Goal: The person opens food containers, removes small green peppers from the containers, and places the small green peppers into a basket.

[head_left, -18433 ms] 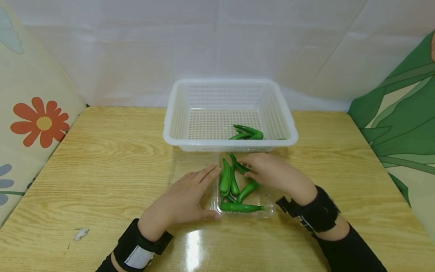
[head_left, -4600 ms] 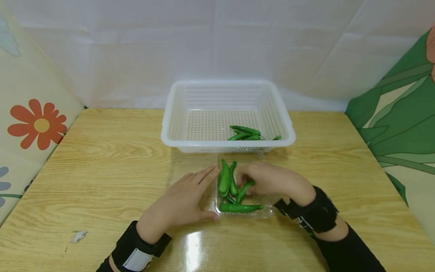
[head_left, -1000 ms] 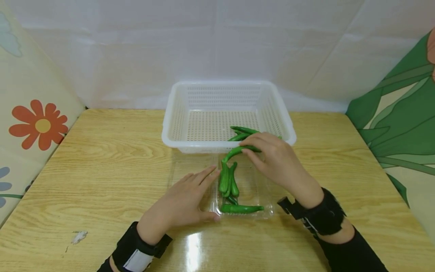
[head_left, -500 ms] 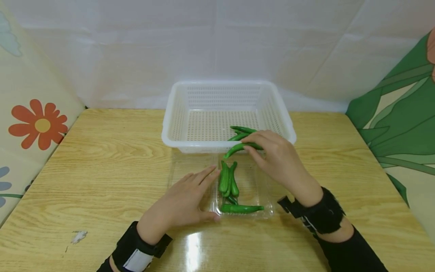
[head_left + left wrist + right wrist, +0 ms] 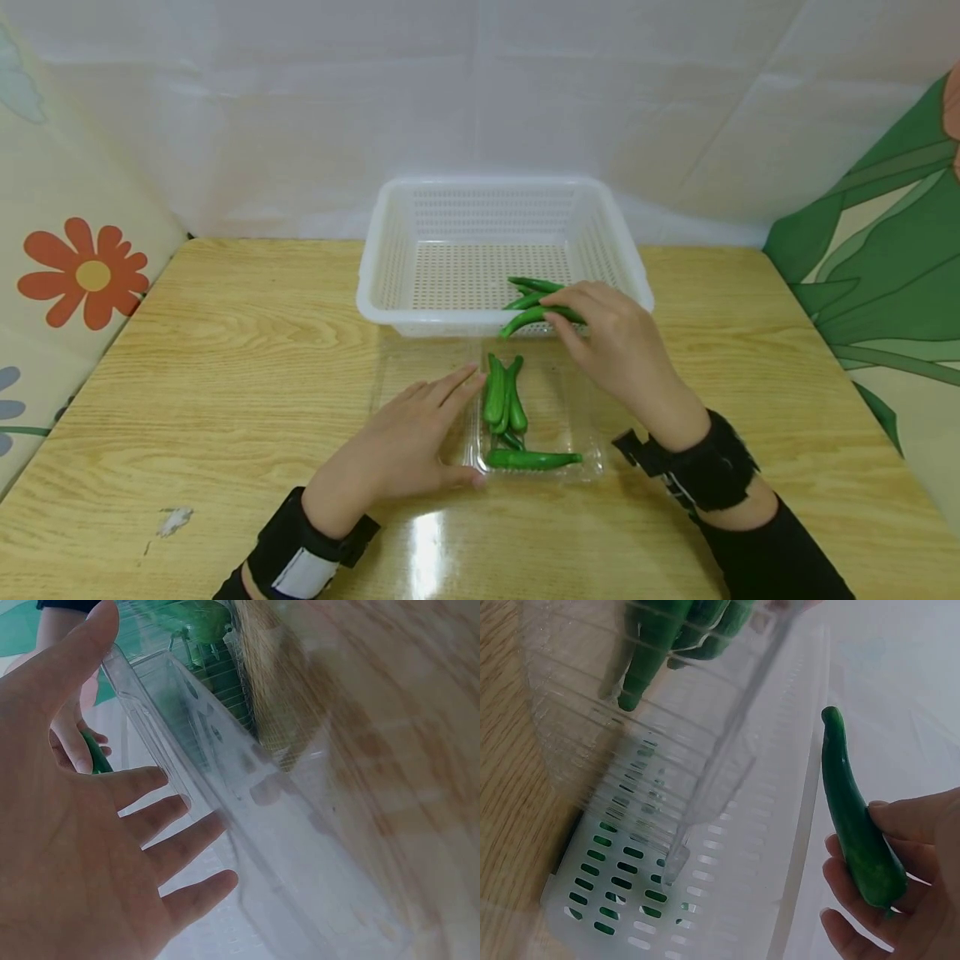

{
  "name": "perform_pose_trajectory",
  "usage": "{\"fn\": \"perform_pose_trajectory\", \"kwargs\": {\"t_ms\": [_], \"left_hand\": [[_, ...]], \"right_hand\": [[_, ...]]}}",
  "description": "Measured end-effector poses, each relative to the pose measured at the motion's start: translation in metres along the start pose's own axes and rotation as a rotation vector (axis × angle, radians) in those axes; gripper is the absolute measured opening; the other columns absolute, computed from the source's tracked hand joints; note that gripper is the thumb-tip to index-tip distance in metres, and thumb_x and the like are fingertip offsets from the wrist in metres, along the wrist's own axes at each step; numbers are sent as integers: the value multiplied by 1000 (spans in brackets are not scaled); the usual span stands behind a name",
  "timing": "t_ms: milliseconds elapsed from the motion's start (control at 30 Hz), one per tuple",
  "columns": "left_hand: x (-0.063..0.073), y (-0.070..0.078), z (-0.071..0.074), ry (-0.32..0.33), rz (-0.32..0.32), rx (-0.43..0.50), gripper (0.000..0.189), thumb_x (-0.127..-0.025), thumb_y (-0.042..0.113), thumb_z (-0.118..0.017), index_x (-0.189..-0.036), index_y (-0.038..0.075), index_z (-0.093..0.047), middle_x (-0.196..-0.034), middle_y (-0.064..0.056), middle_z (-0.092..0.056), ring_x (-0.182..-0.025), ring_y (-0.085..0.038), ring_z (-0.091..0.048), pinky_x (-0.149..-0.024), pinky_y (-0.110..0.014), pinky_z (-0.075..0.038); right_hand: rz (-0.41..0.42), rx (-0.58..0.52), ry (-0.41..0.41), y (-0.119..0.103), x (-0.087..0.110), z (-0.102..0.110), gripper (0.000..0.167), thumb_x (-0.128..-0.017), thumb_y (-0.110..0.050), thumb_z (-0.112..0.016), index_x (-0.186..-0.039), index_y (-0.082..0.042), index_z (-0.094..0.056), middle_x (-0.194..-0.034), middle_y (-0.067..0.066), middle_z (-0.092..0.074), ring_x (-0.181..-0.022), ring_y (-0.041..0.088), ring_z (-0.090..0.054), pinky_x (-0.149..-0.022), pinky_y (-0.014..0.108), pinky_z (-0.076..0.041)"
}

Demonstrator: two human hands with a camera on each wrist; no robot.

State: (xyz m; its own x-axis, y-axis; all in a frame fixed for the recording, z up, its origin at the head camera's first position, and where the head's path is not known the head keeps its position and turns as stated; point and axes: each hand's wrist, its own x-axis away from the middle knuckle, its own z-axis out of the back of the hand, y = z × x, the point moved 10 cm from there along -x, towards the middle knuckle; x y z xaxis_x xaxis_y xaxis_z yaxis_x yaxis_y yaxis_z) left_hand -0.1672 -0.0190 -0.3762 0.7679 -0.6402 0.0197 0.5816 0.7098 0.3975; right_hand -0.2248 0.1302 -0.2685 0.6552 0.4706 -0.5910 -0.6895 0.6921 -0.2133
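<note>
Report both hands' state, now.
Left hand: open, at the clear container, not gripping it.
Right hand: closed, holding one green pepper.

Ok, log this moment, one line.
right hand: pinches curved green pepper by white perforated plastic basket; left hand: spread at clear rectangular plastic container; other green peppers: basket and container

A glossy green pepper, slim and curved, is pinched in the right hand over the near rim of the white slotted basket. In front of the basket, the clear plastic container lies open, the left hand at its middle edge. It holds more peppers, several pointing basketward, one crosswise; loose green ones lie inside the basket
</note>
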Motion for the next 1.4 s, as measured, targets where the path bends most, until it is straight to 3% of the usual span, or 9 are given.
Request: {"fn": "perform_pose_trajectory", "kwargs": {"t_ms": [800, 1400], "left_hand": [[0, -2, -2, -29, 29, 7, 112, -77, 66, -71, -160, 14, -16, -165, -4, -15, -145, -28, -28, -118, -51, -24], [1, -2, -2, -25, 32, 10, 112, -77, 66, -72, -160, 14, -17, -165, -4, -15, -145, -29, -29, -118, -51, -23]], "right_hand": [[-106, 23, 79, 16, 2, 8, 17, -87, -2, -75, -103, 1, -72, -100, 15, -72, -92, 31, -67, -77, 44, -58], [-163, 64, 90, 31, 5, 7, 16, -89, -6, -73, -104, 0, -72, -101, 15, -72, -93, 32, -67, -77, 46, -57]]}}
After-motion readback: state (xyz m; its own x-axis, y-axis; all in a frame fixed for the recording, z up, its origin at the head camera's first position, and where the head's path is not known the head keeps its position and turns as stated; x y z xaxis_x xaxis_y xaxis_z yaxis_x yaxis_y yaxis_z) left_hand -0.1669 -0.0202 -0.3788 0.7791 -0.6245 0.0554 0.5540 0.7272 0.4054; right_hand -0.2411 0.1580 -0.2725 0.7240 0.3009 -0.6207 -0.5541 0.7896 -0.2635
